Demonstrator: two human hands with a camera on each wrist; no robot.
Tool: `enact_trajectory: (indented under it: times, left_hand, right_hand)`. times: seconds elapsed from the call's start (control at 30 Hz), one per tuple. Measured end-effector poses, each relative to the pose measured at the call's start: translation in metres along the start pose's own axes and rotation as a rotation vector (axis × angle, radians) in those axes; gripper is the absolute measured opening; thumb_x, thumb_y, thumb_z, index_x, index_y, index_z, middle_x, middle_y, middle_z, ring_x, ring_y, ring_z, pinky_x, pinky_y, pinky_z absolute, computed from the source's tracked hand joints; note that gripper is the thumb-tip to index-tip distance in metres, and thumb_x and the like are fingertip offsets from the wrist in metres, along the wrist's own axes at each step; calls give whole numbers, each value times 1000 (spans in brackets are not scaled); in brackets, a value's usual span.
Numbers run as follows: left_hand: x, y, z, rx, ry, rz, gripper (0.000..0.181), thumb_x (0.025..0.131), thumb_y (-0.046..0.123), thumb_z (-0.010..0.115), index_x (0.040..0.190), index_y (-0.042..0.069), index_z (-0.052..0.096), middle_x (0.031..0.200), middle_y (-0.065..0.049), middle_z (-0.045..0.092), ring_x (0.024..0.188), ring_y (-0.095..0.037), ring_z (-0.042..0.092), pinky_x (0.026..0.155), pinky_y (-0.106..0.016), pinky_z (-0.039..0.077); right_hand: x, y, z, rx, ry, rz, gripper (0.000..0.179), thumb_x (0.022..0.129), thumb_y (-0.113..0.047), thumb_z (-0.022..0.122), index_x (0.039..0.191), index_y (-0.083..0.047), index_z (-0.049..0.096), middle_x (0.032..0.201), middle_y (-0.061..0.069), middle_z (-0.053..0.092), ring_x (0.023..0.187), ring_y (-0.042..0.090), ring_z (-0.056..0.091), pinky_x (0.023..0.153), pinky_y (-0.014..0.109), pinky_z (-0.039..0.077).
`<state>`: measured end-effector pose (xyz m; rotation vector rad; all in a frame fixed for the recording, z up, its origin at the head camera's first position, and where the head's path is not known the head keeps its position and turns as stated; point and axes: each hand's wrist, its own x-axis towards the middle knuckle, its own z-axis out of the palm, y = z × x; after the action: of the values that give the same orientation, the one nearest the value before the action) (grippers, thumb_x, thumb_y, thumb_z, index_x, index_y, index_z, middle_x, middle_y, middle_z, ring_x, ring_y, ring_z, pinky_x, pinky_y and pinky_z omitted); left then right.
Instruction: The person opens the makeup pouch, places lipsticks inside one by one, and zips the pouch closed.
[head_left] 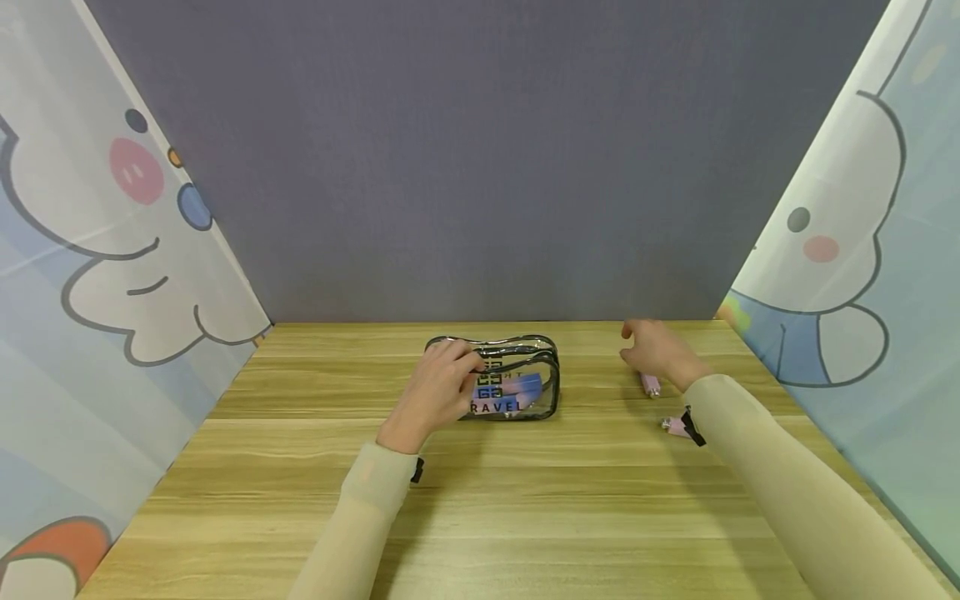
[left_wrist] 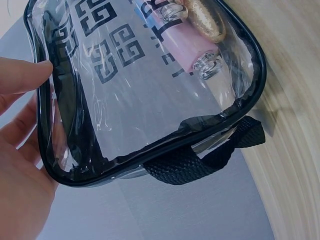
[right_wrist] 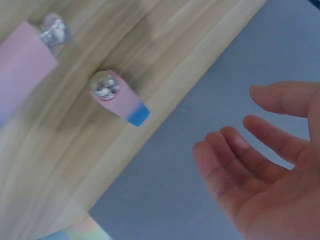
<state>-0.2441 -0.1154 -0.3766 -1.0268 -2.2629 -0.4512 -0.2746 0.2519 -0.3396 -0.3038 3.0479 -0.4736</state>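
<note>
A clear zip pouch with black edging and printed lettering stands on the table, left of the right hand. My left hand grips its upper left edge, the thumb on the near side in the left wrist view. Through the plastic show a pink-and-blue tube with a clear faceted knob and a gold glittery item. My right hand hovers with loosely bent fingers and holds nothing. Below it lies a small pink-and-blue tube; a second such tube lies nearer, partly hidden by the wrist strap in the head view.
The wood-grain table meets a plain grey panel at the back. Cartoon-printed curtains flank both sides. A black webbing loop sticks out from the pouch's end.
</note>
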Motion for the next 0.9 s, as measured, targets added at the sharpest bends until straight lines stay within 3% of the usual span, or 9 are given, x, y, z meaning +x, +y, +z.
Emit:
enact_trajectory:
  times: [0.57,0.73,0.9]
  left_hand:
    - [-1,0,-2,9,9,7,18,86,-5,69,94,11,74,98,-4,67,95,-25,62,91,-42,51]
    - [-2,1,-2,18,14,15,18,86,-5,69,93,11,74,97,-3,66,94,-25,63,91,-43,51]
    - [-1,0,-2,19,10,10,18,86,-4,69,94,11,74,97,-3,66,94,-25,63,91,-42,51]
  right_hand:
    - [5,33,14,-33,-167,135,52,95,-12,53,135,20,45,135,42,49,122,58,50,98,64,46]
    - [6,38,19,-31,-216,175,43,96,-11,52,125,20,51,118,36,59,103,45,60,92,57,50]
    - [6,40,23,-13,-218,197,37,96,-9,56,121,19,52,109,31,62,92,37,59,85,51,51]
